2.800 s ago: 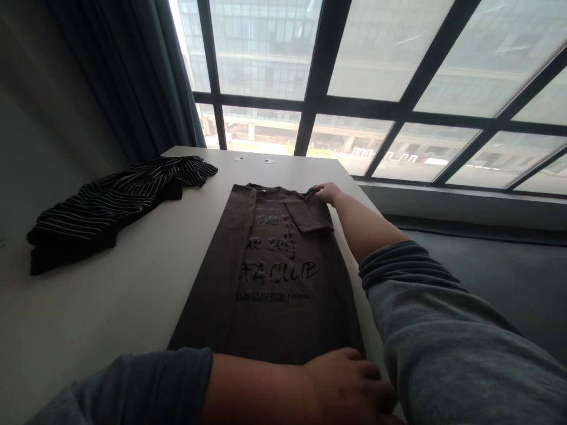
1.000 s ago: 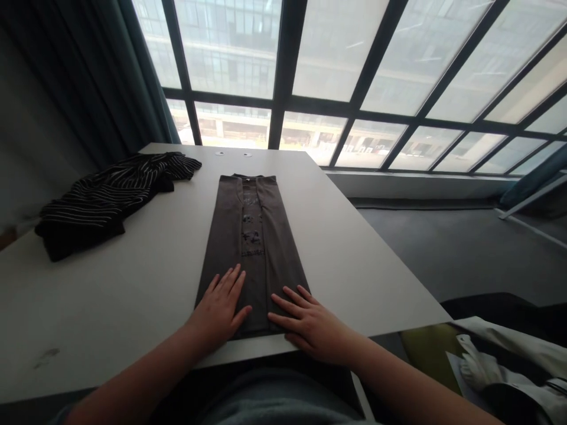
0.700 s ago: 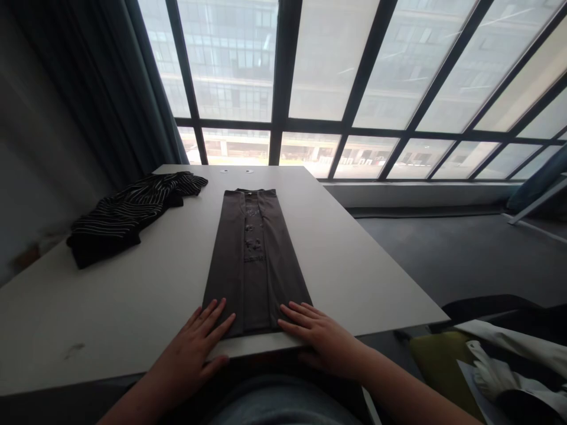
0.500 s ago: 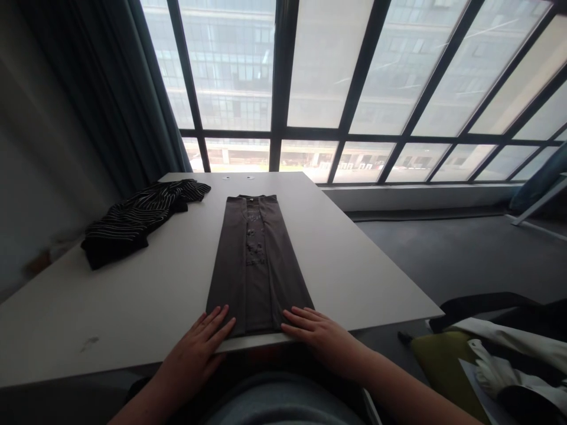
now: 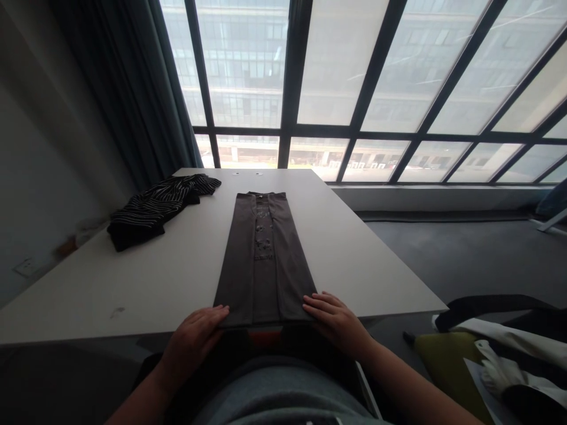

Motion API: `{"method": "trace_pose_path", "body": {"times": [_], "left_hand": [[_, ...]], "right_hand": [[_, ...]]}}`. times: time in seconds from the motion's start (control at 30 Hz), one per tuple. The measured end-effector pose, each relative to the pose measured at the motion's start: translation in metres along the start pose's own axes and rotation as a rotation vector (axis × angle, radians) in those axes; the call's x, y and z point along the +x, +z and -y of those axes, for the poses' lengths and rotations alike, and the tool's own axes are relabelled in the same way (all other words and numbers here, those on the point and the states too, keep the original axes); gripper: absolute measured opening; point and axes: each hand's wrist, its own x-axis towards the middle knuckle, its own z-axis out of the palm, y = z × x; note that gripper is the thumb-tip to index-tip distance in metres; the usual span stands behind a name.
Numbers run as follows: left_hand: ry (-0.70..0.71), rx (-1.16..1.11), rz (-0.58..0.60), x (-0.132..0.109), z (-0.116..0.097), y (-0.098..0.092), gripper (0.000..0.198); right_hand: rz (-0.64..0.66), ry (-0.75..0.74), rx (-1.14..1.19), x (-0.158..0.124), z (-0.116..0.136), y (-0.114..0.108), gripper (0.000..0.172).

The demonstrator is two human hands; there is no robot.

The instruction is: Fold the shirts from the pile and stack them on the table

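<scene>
l hand [image 5: 192, 333], r hand [image 5: 337, 320] on printed tee [image 5: 264, 283], can't tell if gripping; prob. soft, light; hold by hem corners [image 5: 231, 319].

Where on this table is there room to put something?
Bare table lies right of the dark shirt, and left of it, up to the striped garment. The shirt's near end is crowded: the left hand and right hand touch it.

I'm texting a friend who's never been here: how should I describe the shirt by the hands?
In front of the black-framed window stands a white table. At its near edge, the left hand and right hand touch a flat, dark grey shirt. Its sides are folded inward, leaving a strip of dark print between, unlike the rumpled striped garment farther left.
</scene>
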Motion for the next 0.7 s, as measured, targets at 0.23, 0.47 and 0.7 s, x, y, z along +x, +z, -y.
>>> {"method": "trace_pose_path", "body": {"times": [0.23,0.47,0.7], "left_hand": [[0.139,0.003,-0.046,-0.002,0.009,-0.002,0.034],[0.129,-0.097,-0.055,0.012,-0.010,-0.029,0.026],[0.144,-0.302,0.115,0.049,-0.028,-0.088,0.022]], "right_hand": [[-0.174,-0.079,0.043,-0.002,-0.002,0.004,0.031],[-0.187,-0.192,0.139,0.001,0.027,-0.023,0.020],[0.097,-0.211,0.257,0.009,0.055,-0.094,0.021]]}}
